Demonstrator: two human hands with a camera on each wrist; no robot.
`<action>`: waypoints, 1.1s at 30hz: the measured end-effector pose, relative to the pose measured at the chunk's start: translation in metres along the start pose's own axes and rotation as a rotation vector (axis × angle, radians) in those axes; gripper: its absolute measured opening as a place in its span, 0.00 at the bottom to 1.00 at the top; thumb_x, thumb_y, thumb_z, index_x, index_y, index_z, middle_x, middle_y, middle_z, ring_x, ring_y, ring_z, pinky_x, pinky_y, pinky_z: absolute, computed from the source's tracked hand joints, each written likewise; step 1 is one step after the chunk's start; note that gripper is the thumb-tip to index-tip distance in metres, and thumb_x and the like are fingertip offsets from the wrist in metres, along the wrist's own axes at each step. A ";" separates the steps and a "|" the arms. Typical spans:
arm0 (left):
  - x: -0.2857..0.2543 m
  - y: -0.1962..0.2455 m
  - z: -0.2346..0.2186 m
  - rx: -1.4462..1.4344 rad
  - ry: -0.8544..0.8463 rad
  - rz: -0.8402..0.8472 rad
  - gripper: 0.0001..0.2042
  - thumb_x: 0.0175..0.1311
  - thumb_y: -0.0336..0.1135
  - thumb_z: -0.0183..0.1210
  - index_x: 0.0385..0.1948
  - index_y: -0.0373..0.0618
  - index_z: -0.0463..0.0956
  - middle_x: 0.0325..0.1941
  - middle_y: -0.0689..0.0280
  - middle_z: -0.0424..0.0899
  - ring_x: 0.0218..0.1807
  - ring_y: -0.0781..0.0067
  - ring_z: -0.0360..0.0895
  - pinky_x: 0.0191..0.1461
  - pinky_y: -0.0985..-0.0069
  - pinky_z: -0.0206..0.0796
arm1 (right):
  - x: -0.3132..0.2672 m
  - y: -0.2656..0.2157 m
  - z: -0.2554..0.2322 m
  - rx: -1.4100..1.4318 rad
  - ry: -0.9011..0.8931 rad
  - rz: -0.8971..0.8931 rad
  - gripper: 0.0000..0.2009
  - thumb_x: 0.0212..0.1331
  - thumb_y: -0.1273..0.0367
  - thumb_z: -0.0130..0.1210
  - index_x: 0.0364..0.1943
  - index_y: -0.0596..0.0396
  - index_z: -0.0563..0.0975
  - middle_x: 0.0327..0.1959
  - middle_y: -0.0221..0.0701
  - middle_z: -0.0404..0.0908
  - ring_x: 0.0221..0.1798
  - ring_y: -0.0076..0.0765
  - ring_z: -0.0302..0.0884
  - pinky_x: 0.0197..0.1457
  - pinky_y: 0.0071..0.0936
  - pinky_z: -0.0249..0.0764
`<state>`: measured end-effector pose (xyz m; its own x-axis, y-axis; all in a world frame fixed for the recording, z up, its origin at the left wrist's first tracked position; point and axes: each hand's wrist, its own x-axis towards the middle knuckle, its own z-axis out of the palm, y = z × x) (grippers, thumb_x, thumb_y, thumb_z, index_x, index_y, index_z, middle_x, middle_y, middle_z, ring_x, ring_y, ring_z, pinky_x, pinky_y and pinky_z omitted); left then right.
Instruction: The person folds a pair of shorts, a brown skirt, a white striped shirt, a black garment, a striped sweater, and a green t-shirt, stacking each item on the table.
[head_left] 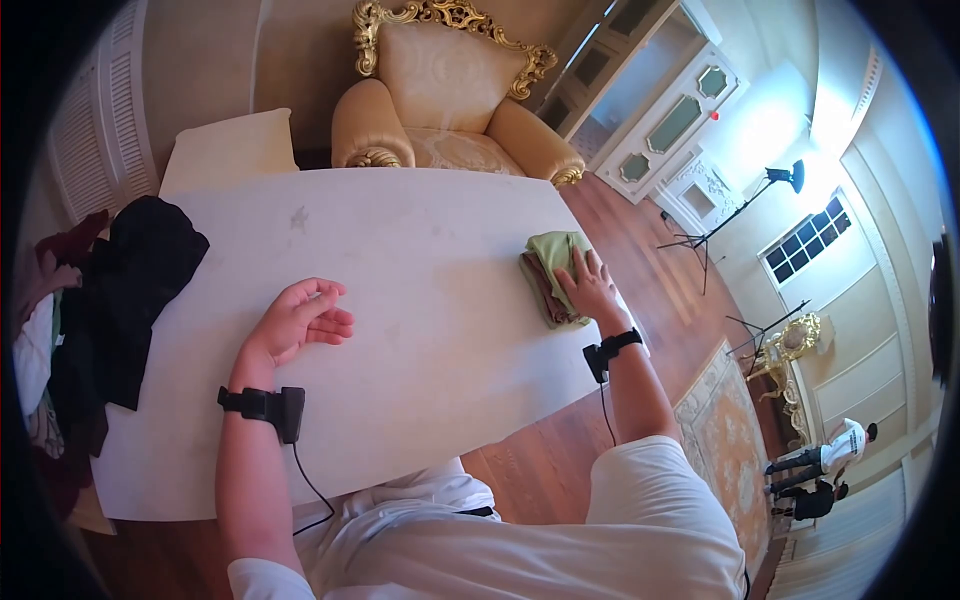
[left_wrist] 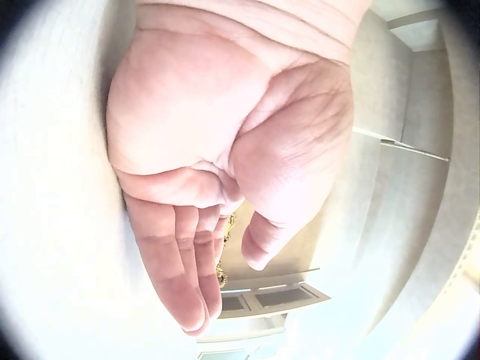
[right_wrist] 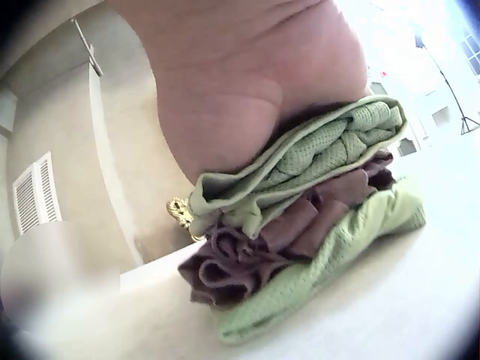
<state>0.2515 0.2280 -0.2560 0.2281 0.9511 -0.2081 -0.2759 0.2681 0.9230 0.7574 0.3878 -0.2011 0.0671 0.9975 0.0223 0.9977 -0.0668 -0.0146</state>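
A stack of folded cloth, green with dark brownish-purple layers between, lies near the table's right edge. My right hand rests on top of it, fingers spread; in the right wrist view the fingertips are hidden behind the cloth. My left hand is at the left middle of the table with its side against the surface, palm turned inward, fingers loosely bent and holding nothing.
Dark and coloured clothes are heaped along the white table's left edge. A gilded armchair stands behind the table. Lights on stands and two people are off to the right.
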 end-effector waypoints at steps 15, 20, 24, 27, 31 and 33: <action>0.002 -0.011 -0.003 -0.150 -0.038 0.066 0.18 0.76 0.48 0.61 0.55 0.45 0.77 0.46 0.60 0.86 0.46 0.65 0.87 0.53 0.67 0.80 | -0.029 -0.292 0.022 1.755 -0.358 -0.451 0.33 0.74 0.46 0.55 0.72 0.53 0.67 0.66 0.43 0.75 0.67 0.45 0.74 0.70 0.46 0.71; 0.004 -0.015 -0.017 -0.333 0.094 0.201 0.09 0.77 0.44 0.61 0.44 0.50 0.79 0.39 0.68 0.85 0.44 0.72 0.86 0.49 0.74 0.78 | -0.044 -0.357 0.079 1.877 -0.630 -0.278 0.26 0.77 0.52 0.54 0.64 0.61 0.71 0.58 0.44 0.78 0.61 0.44 0.78 0.66 0.41 0.77; 0.010 -0.015 -0.029 -0.409 0.176 0.230 0.07 0.75 0.39 0.61 0.41 0.49 0.77 0.39 0.68 0.84 0.44 0.72 0.86 0.49 0.73 0.78 | -0.042 -0.366 0.098 1.933 -0.703 -0.304 0.22 0.78 0.55 0.52 0.58 0.62 0.75 0.53 0.41 0.81 0.57 0.41 0.80 0.64 0.40 0.78; 0.019 -0.017 -0.030 -0.462 0.260 0.254 0.06 0.75 0.38 0.62 0.42 0.48 0.77 0.40 0.68 0.84 0.45 0.72 0.85 0.50 0.73 0.78 | -0.047 -0.372 0.094 1.906 -0.633 -0.351 0.18 0.79 0.57 0.53 0.53 0.61 0.76 0.49 0.38 0.82 0.54 0.37 0.81 0.62 0.39 0.80; 0.020 -0.012 -0.031 -0.356 0.533 0.468 0.04 0.72 0.34 0.61 0.41 0.46 0.79 0.37 0.67 0.84 0.40 0.76 0.82 0.47 0.76 0.76 | -0.060 -0.369 0.087 1.812 -0.495 -0.393 0.15 0.79 0.61 0.53 0.50 0.62 0.77 0.46 0.35 0.82 0.53 0.31 0.81 0.57 0.35 0.84; 0.011 0.006 -0.041 -0.382 0.692 0.540 0.04 0.71 0.32 0.61 0.40 0.44 0.79 0.37 0.68 0.83 0.37 0.77 0.80 0.44 0.79 0.74 | -0.054 -0.370 0.094 1.765 -0.480 -0.453 0.14 0.79 0.62 0.53 0.49 0.62 0.78 0.46 0.34 0.82 0.53 0.30 0.81 0.56 0.34 0.85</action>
<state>0.2143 0.2463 -0.2656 -0.5880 0.8077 -0.0439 -0.4966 -0.3176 0.8078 0.3829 0.3604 -0.2907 -0.4824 0.8724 0.0789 -0.2413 -0.0458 -0.9694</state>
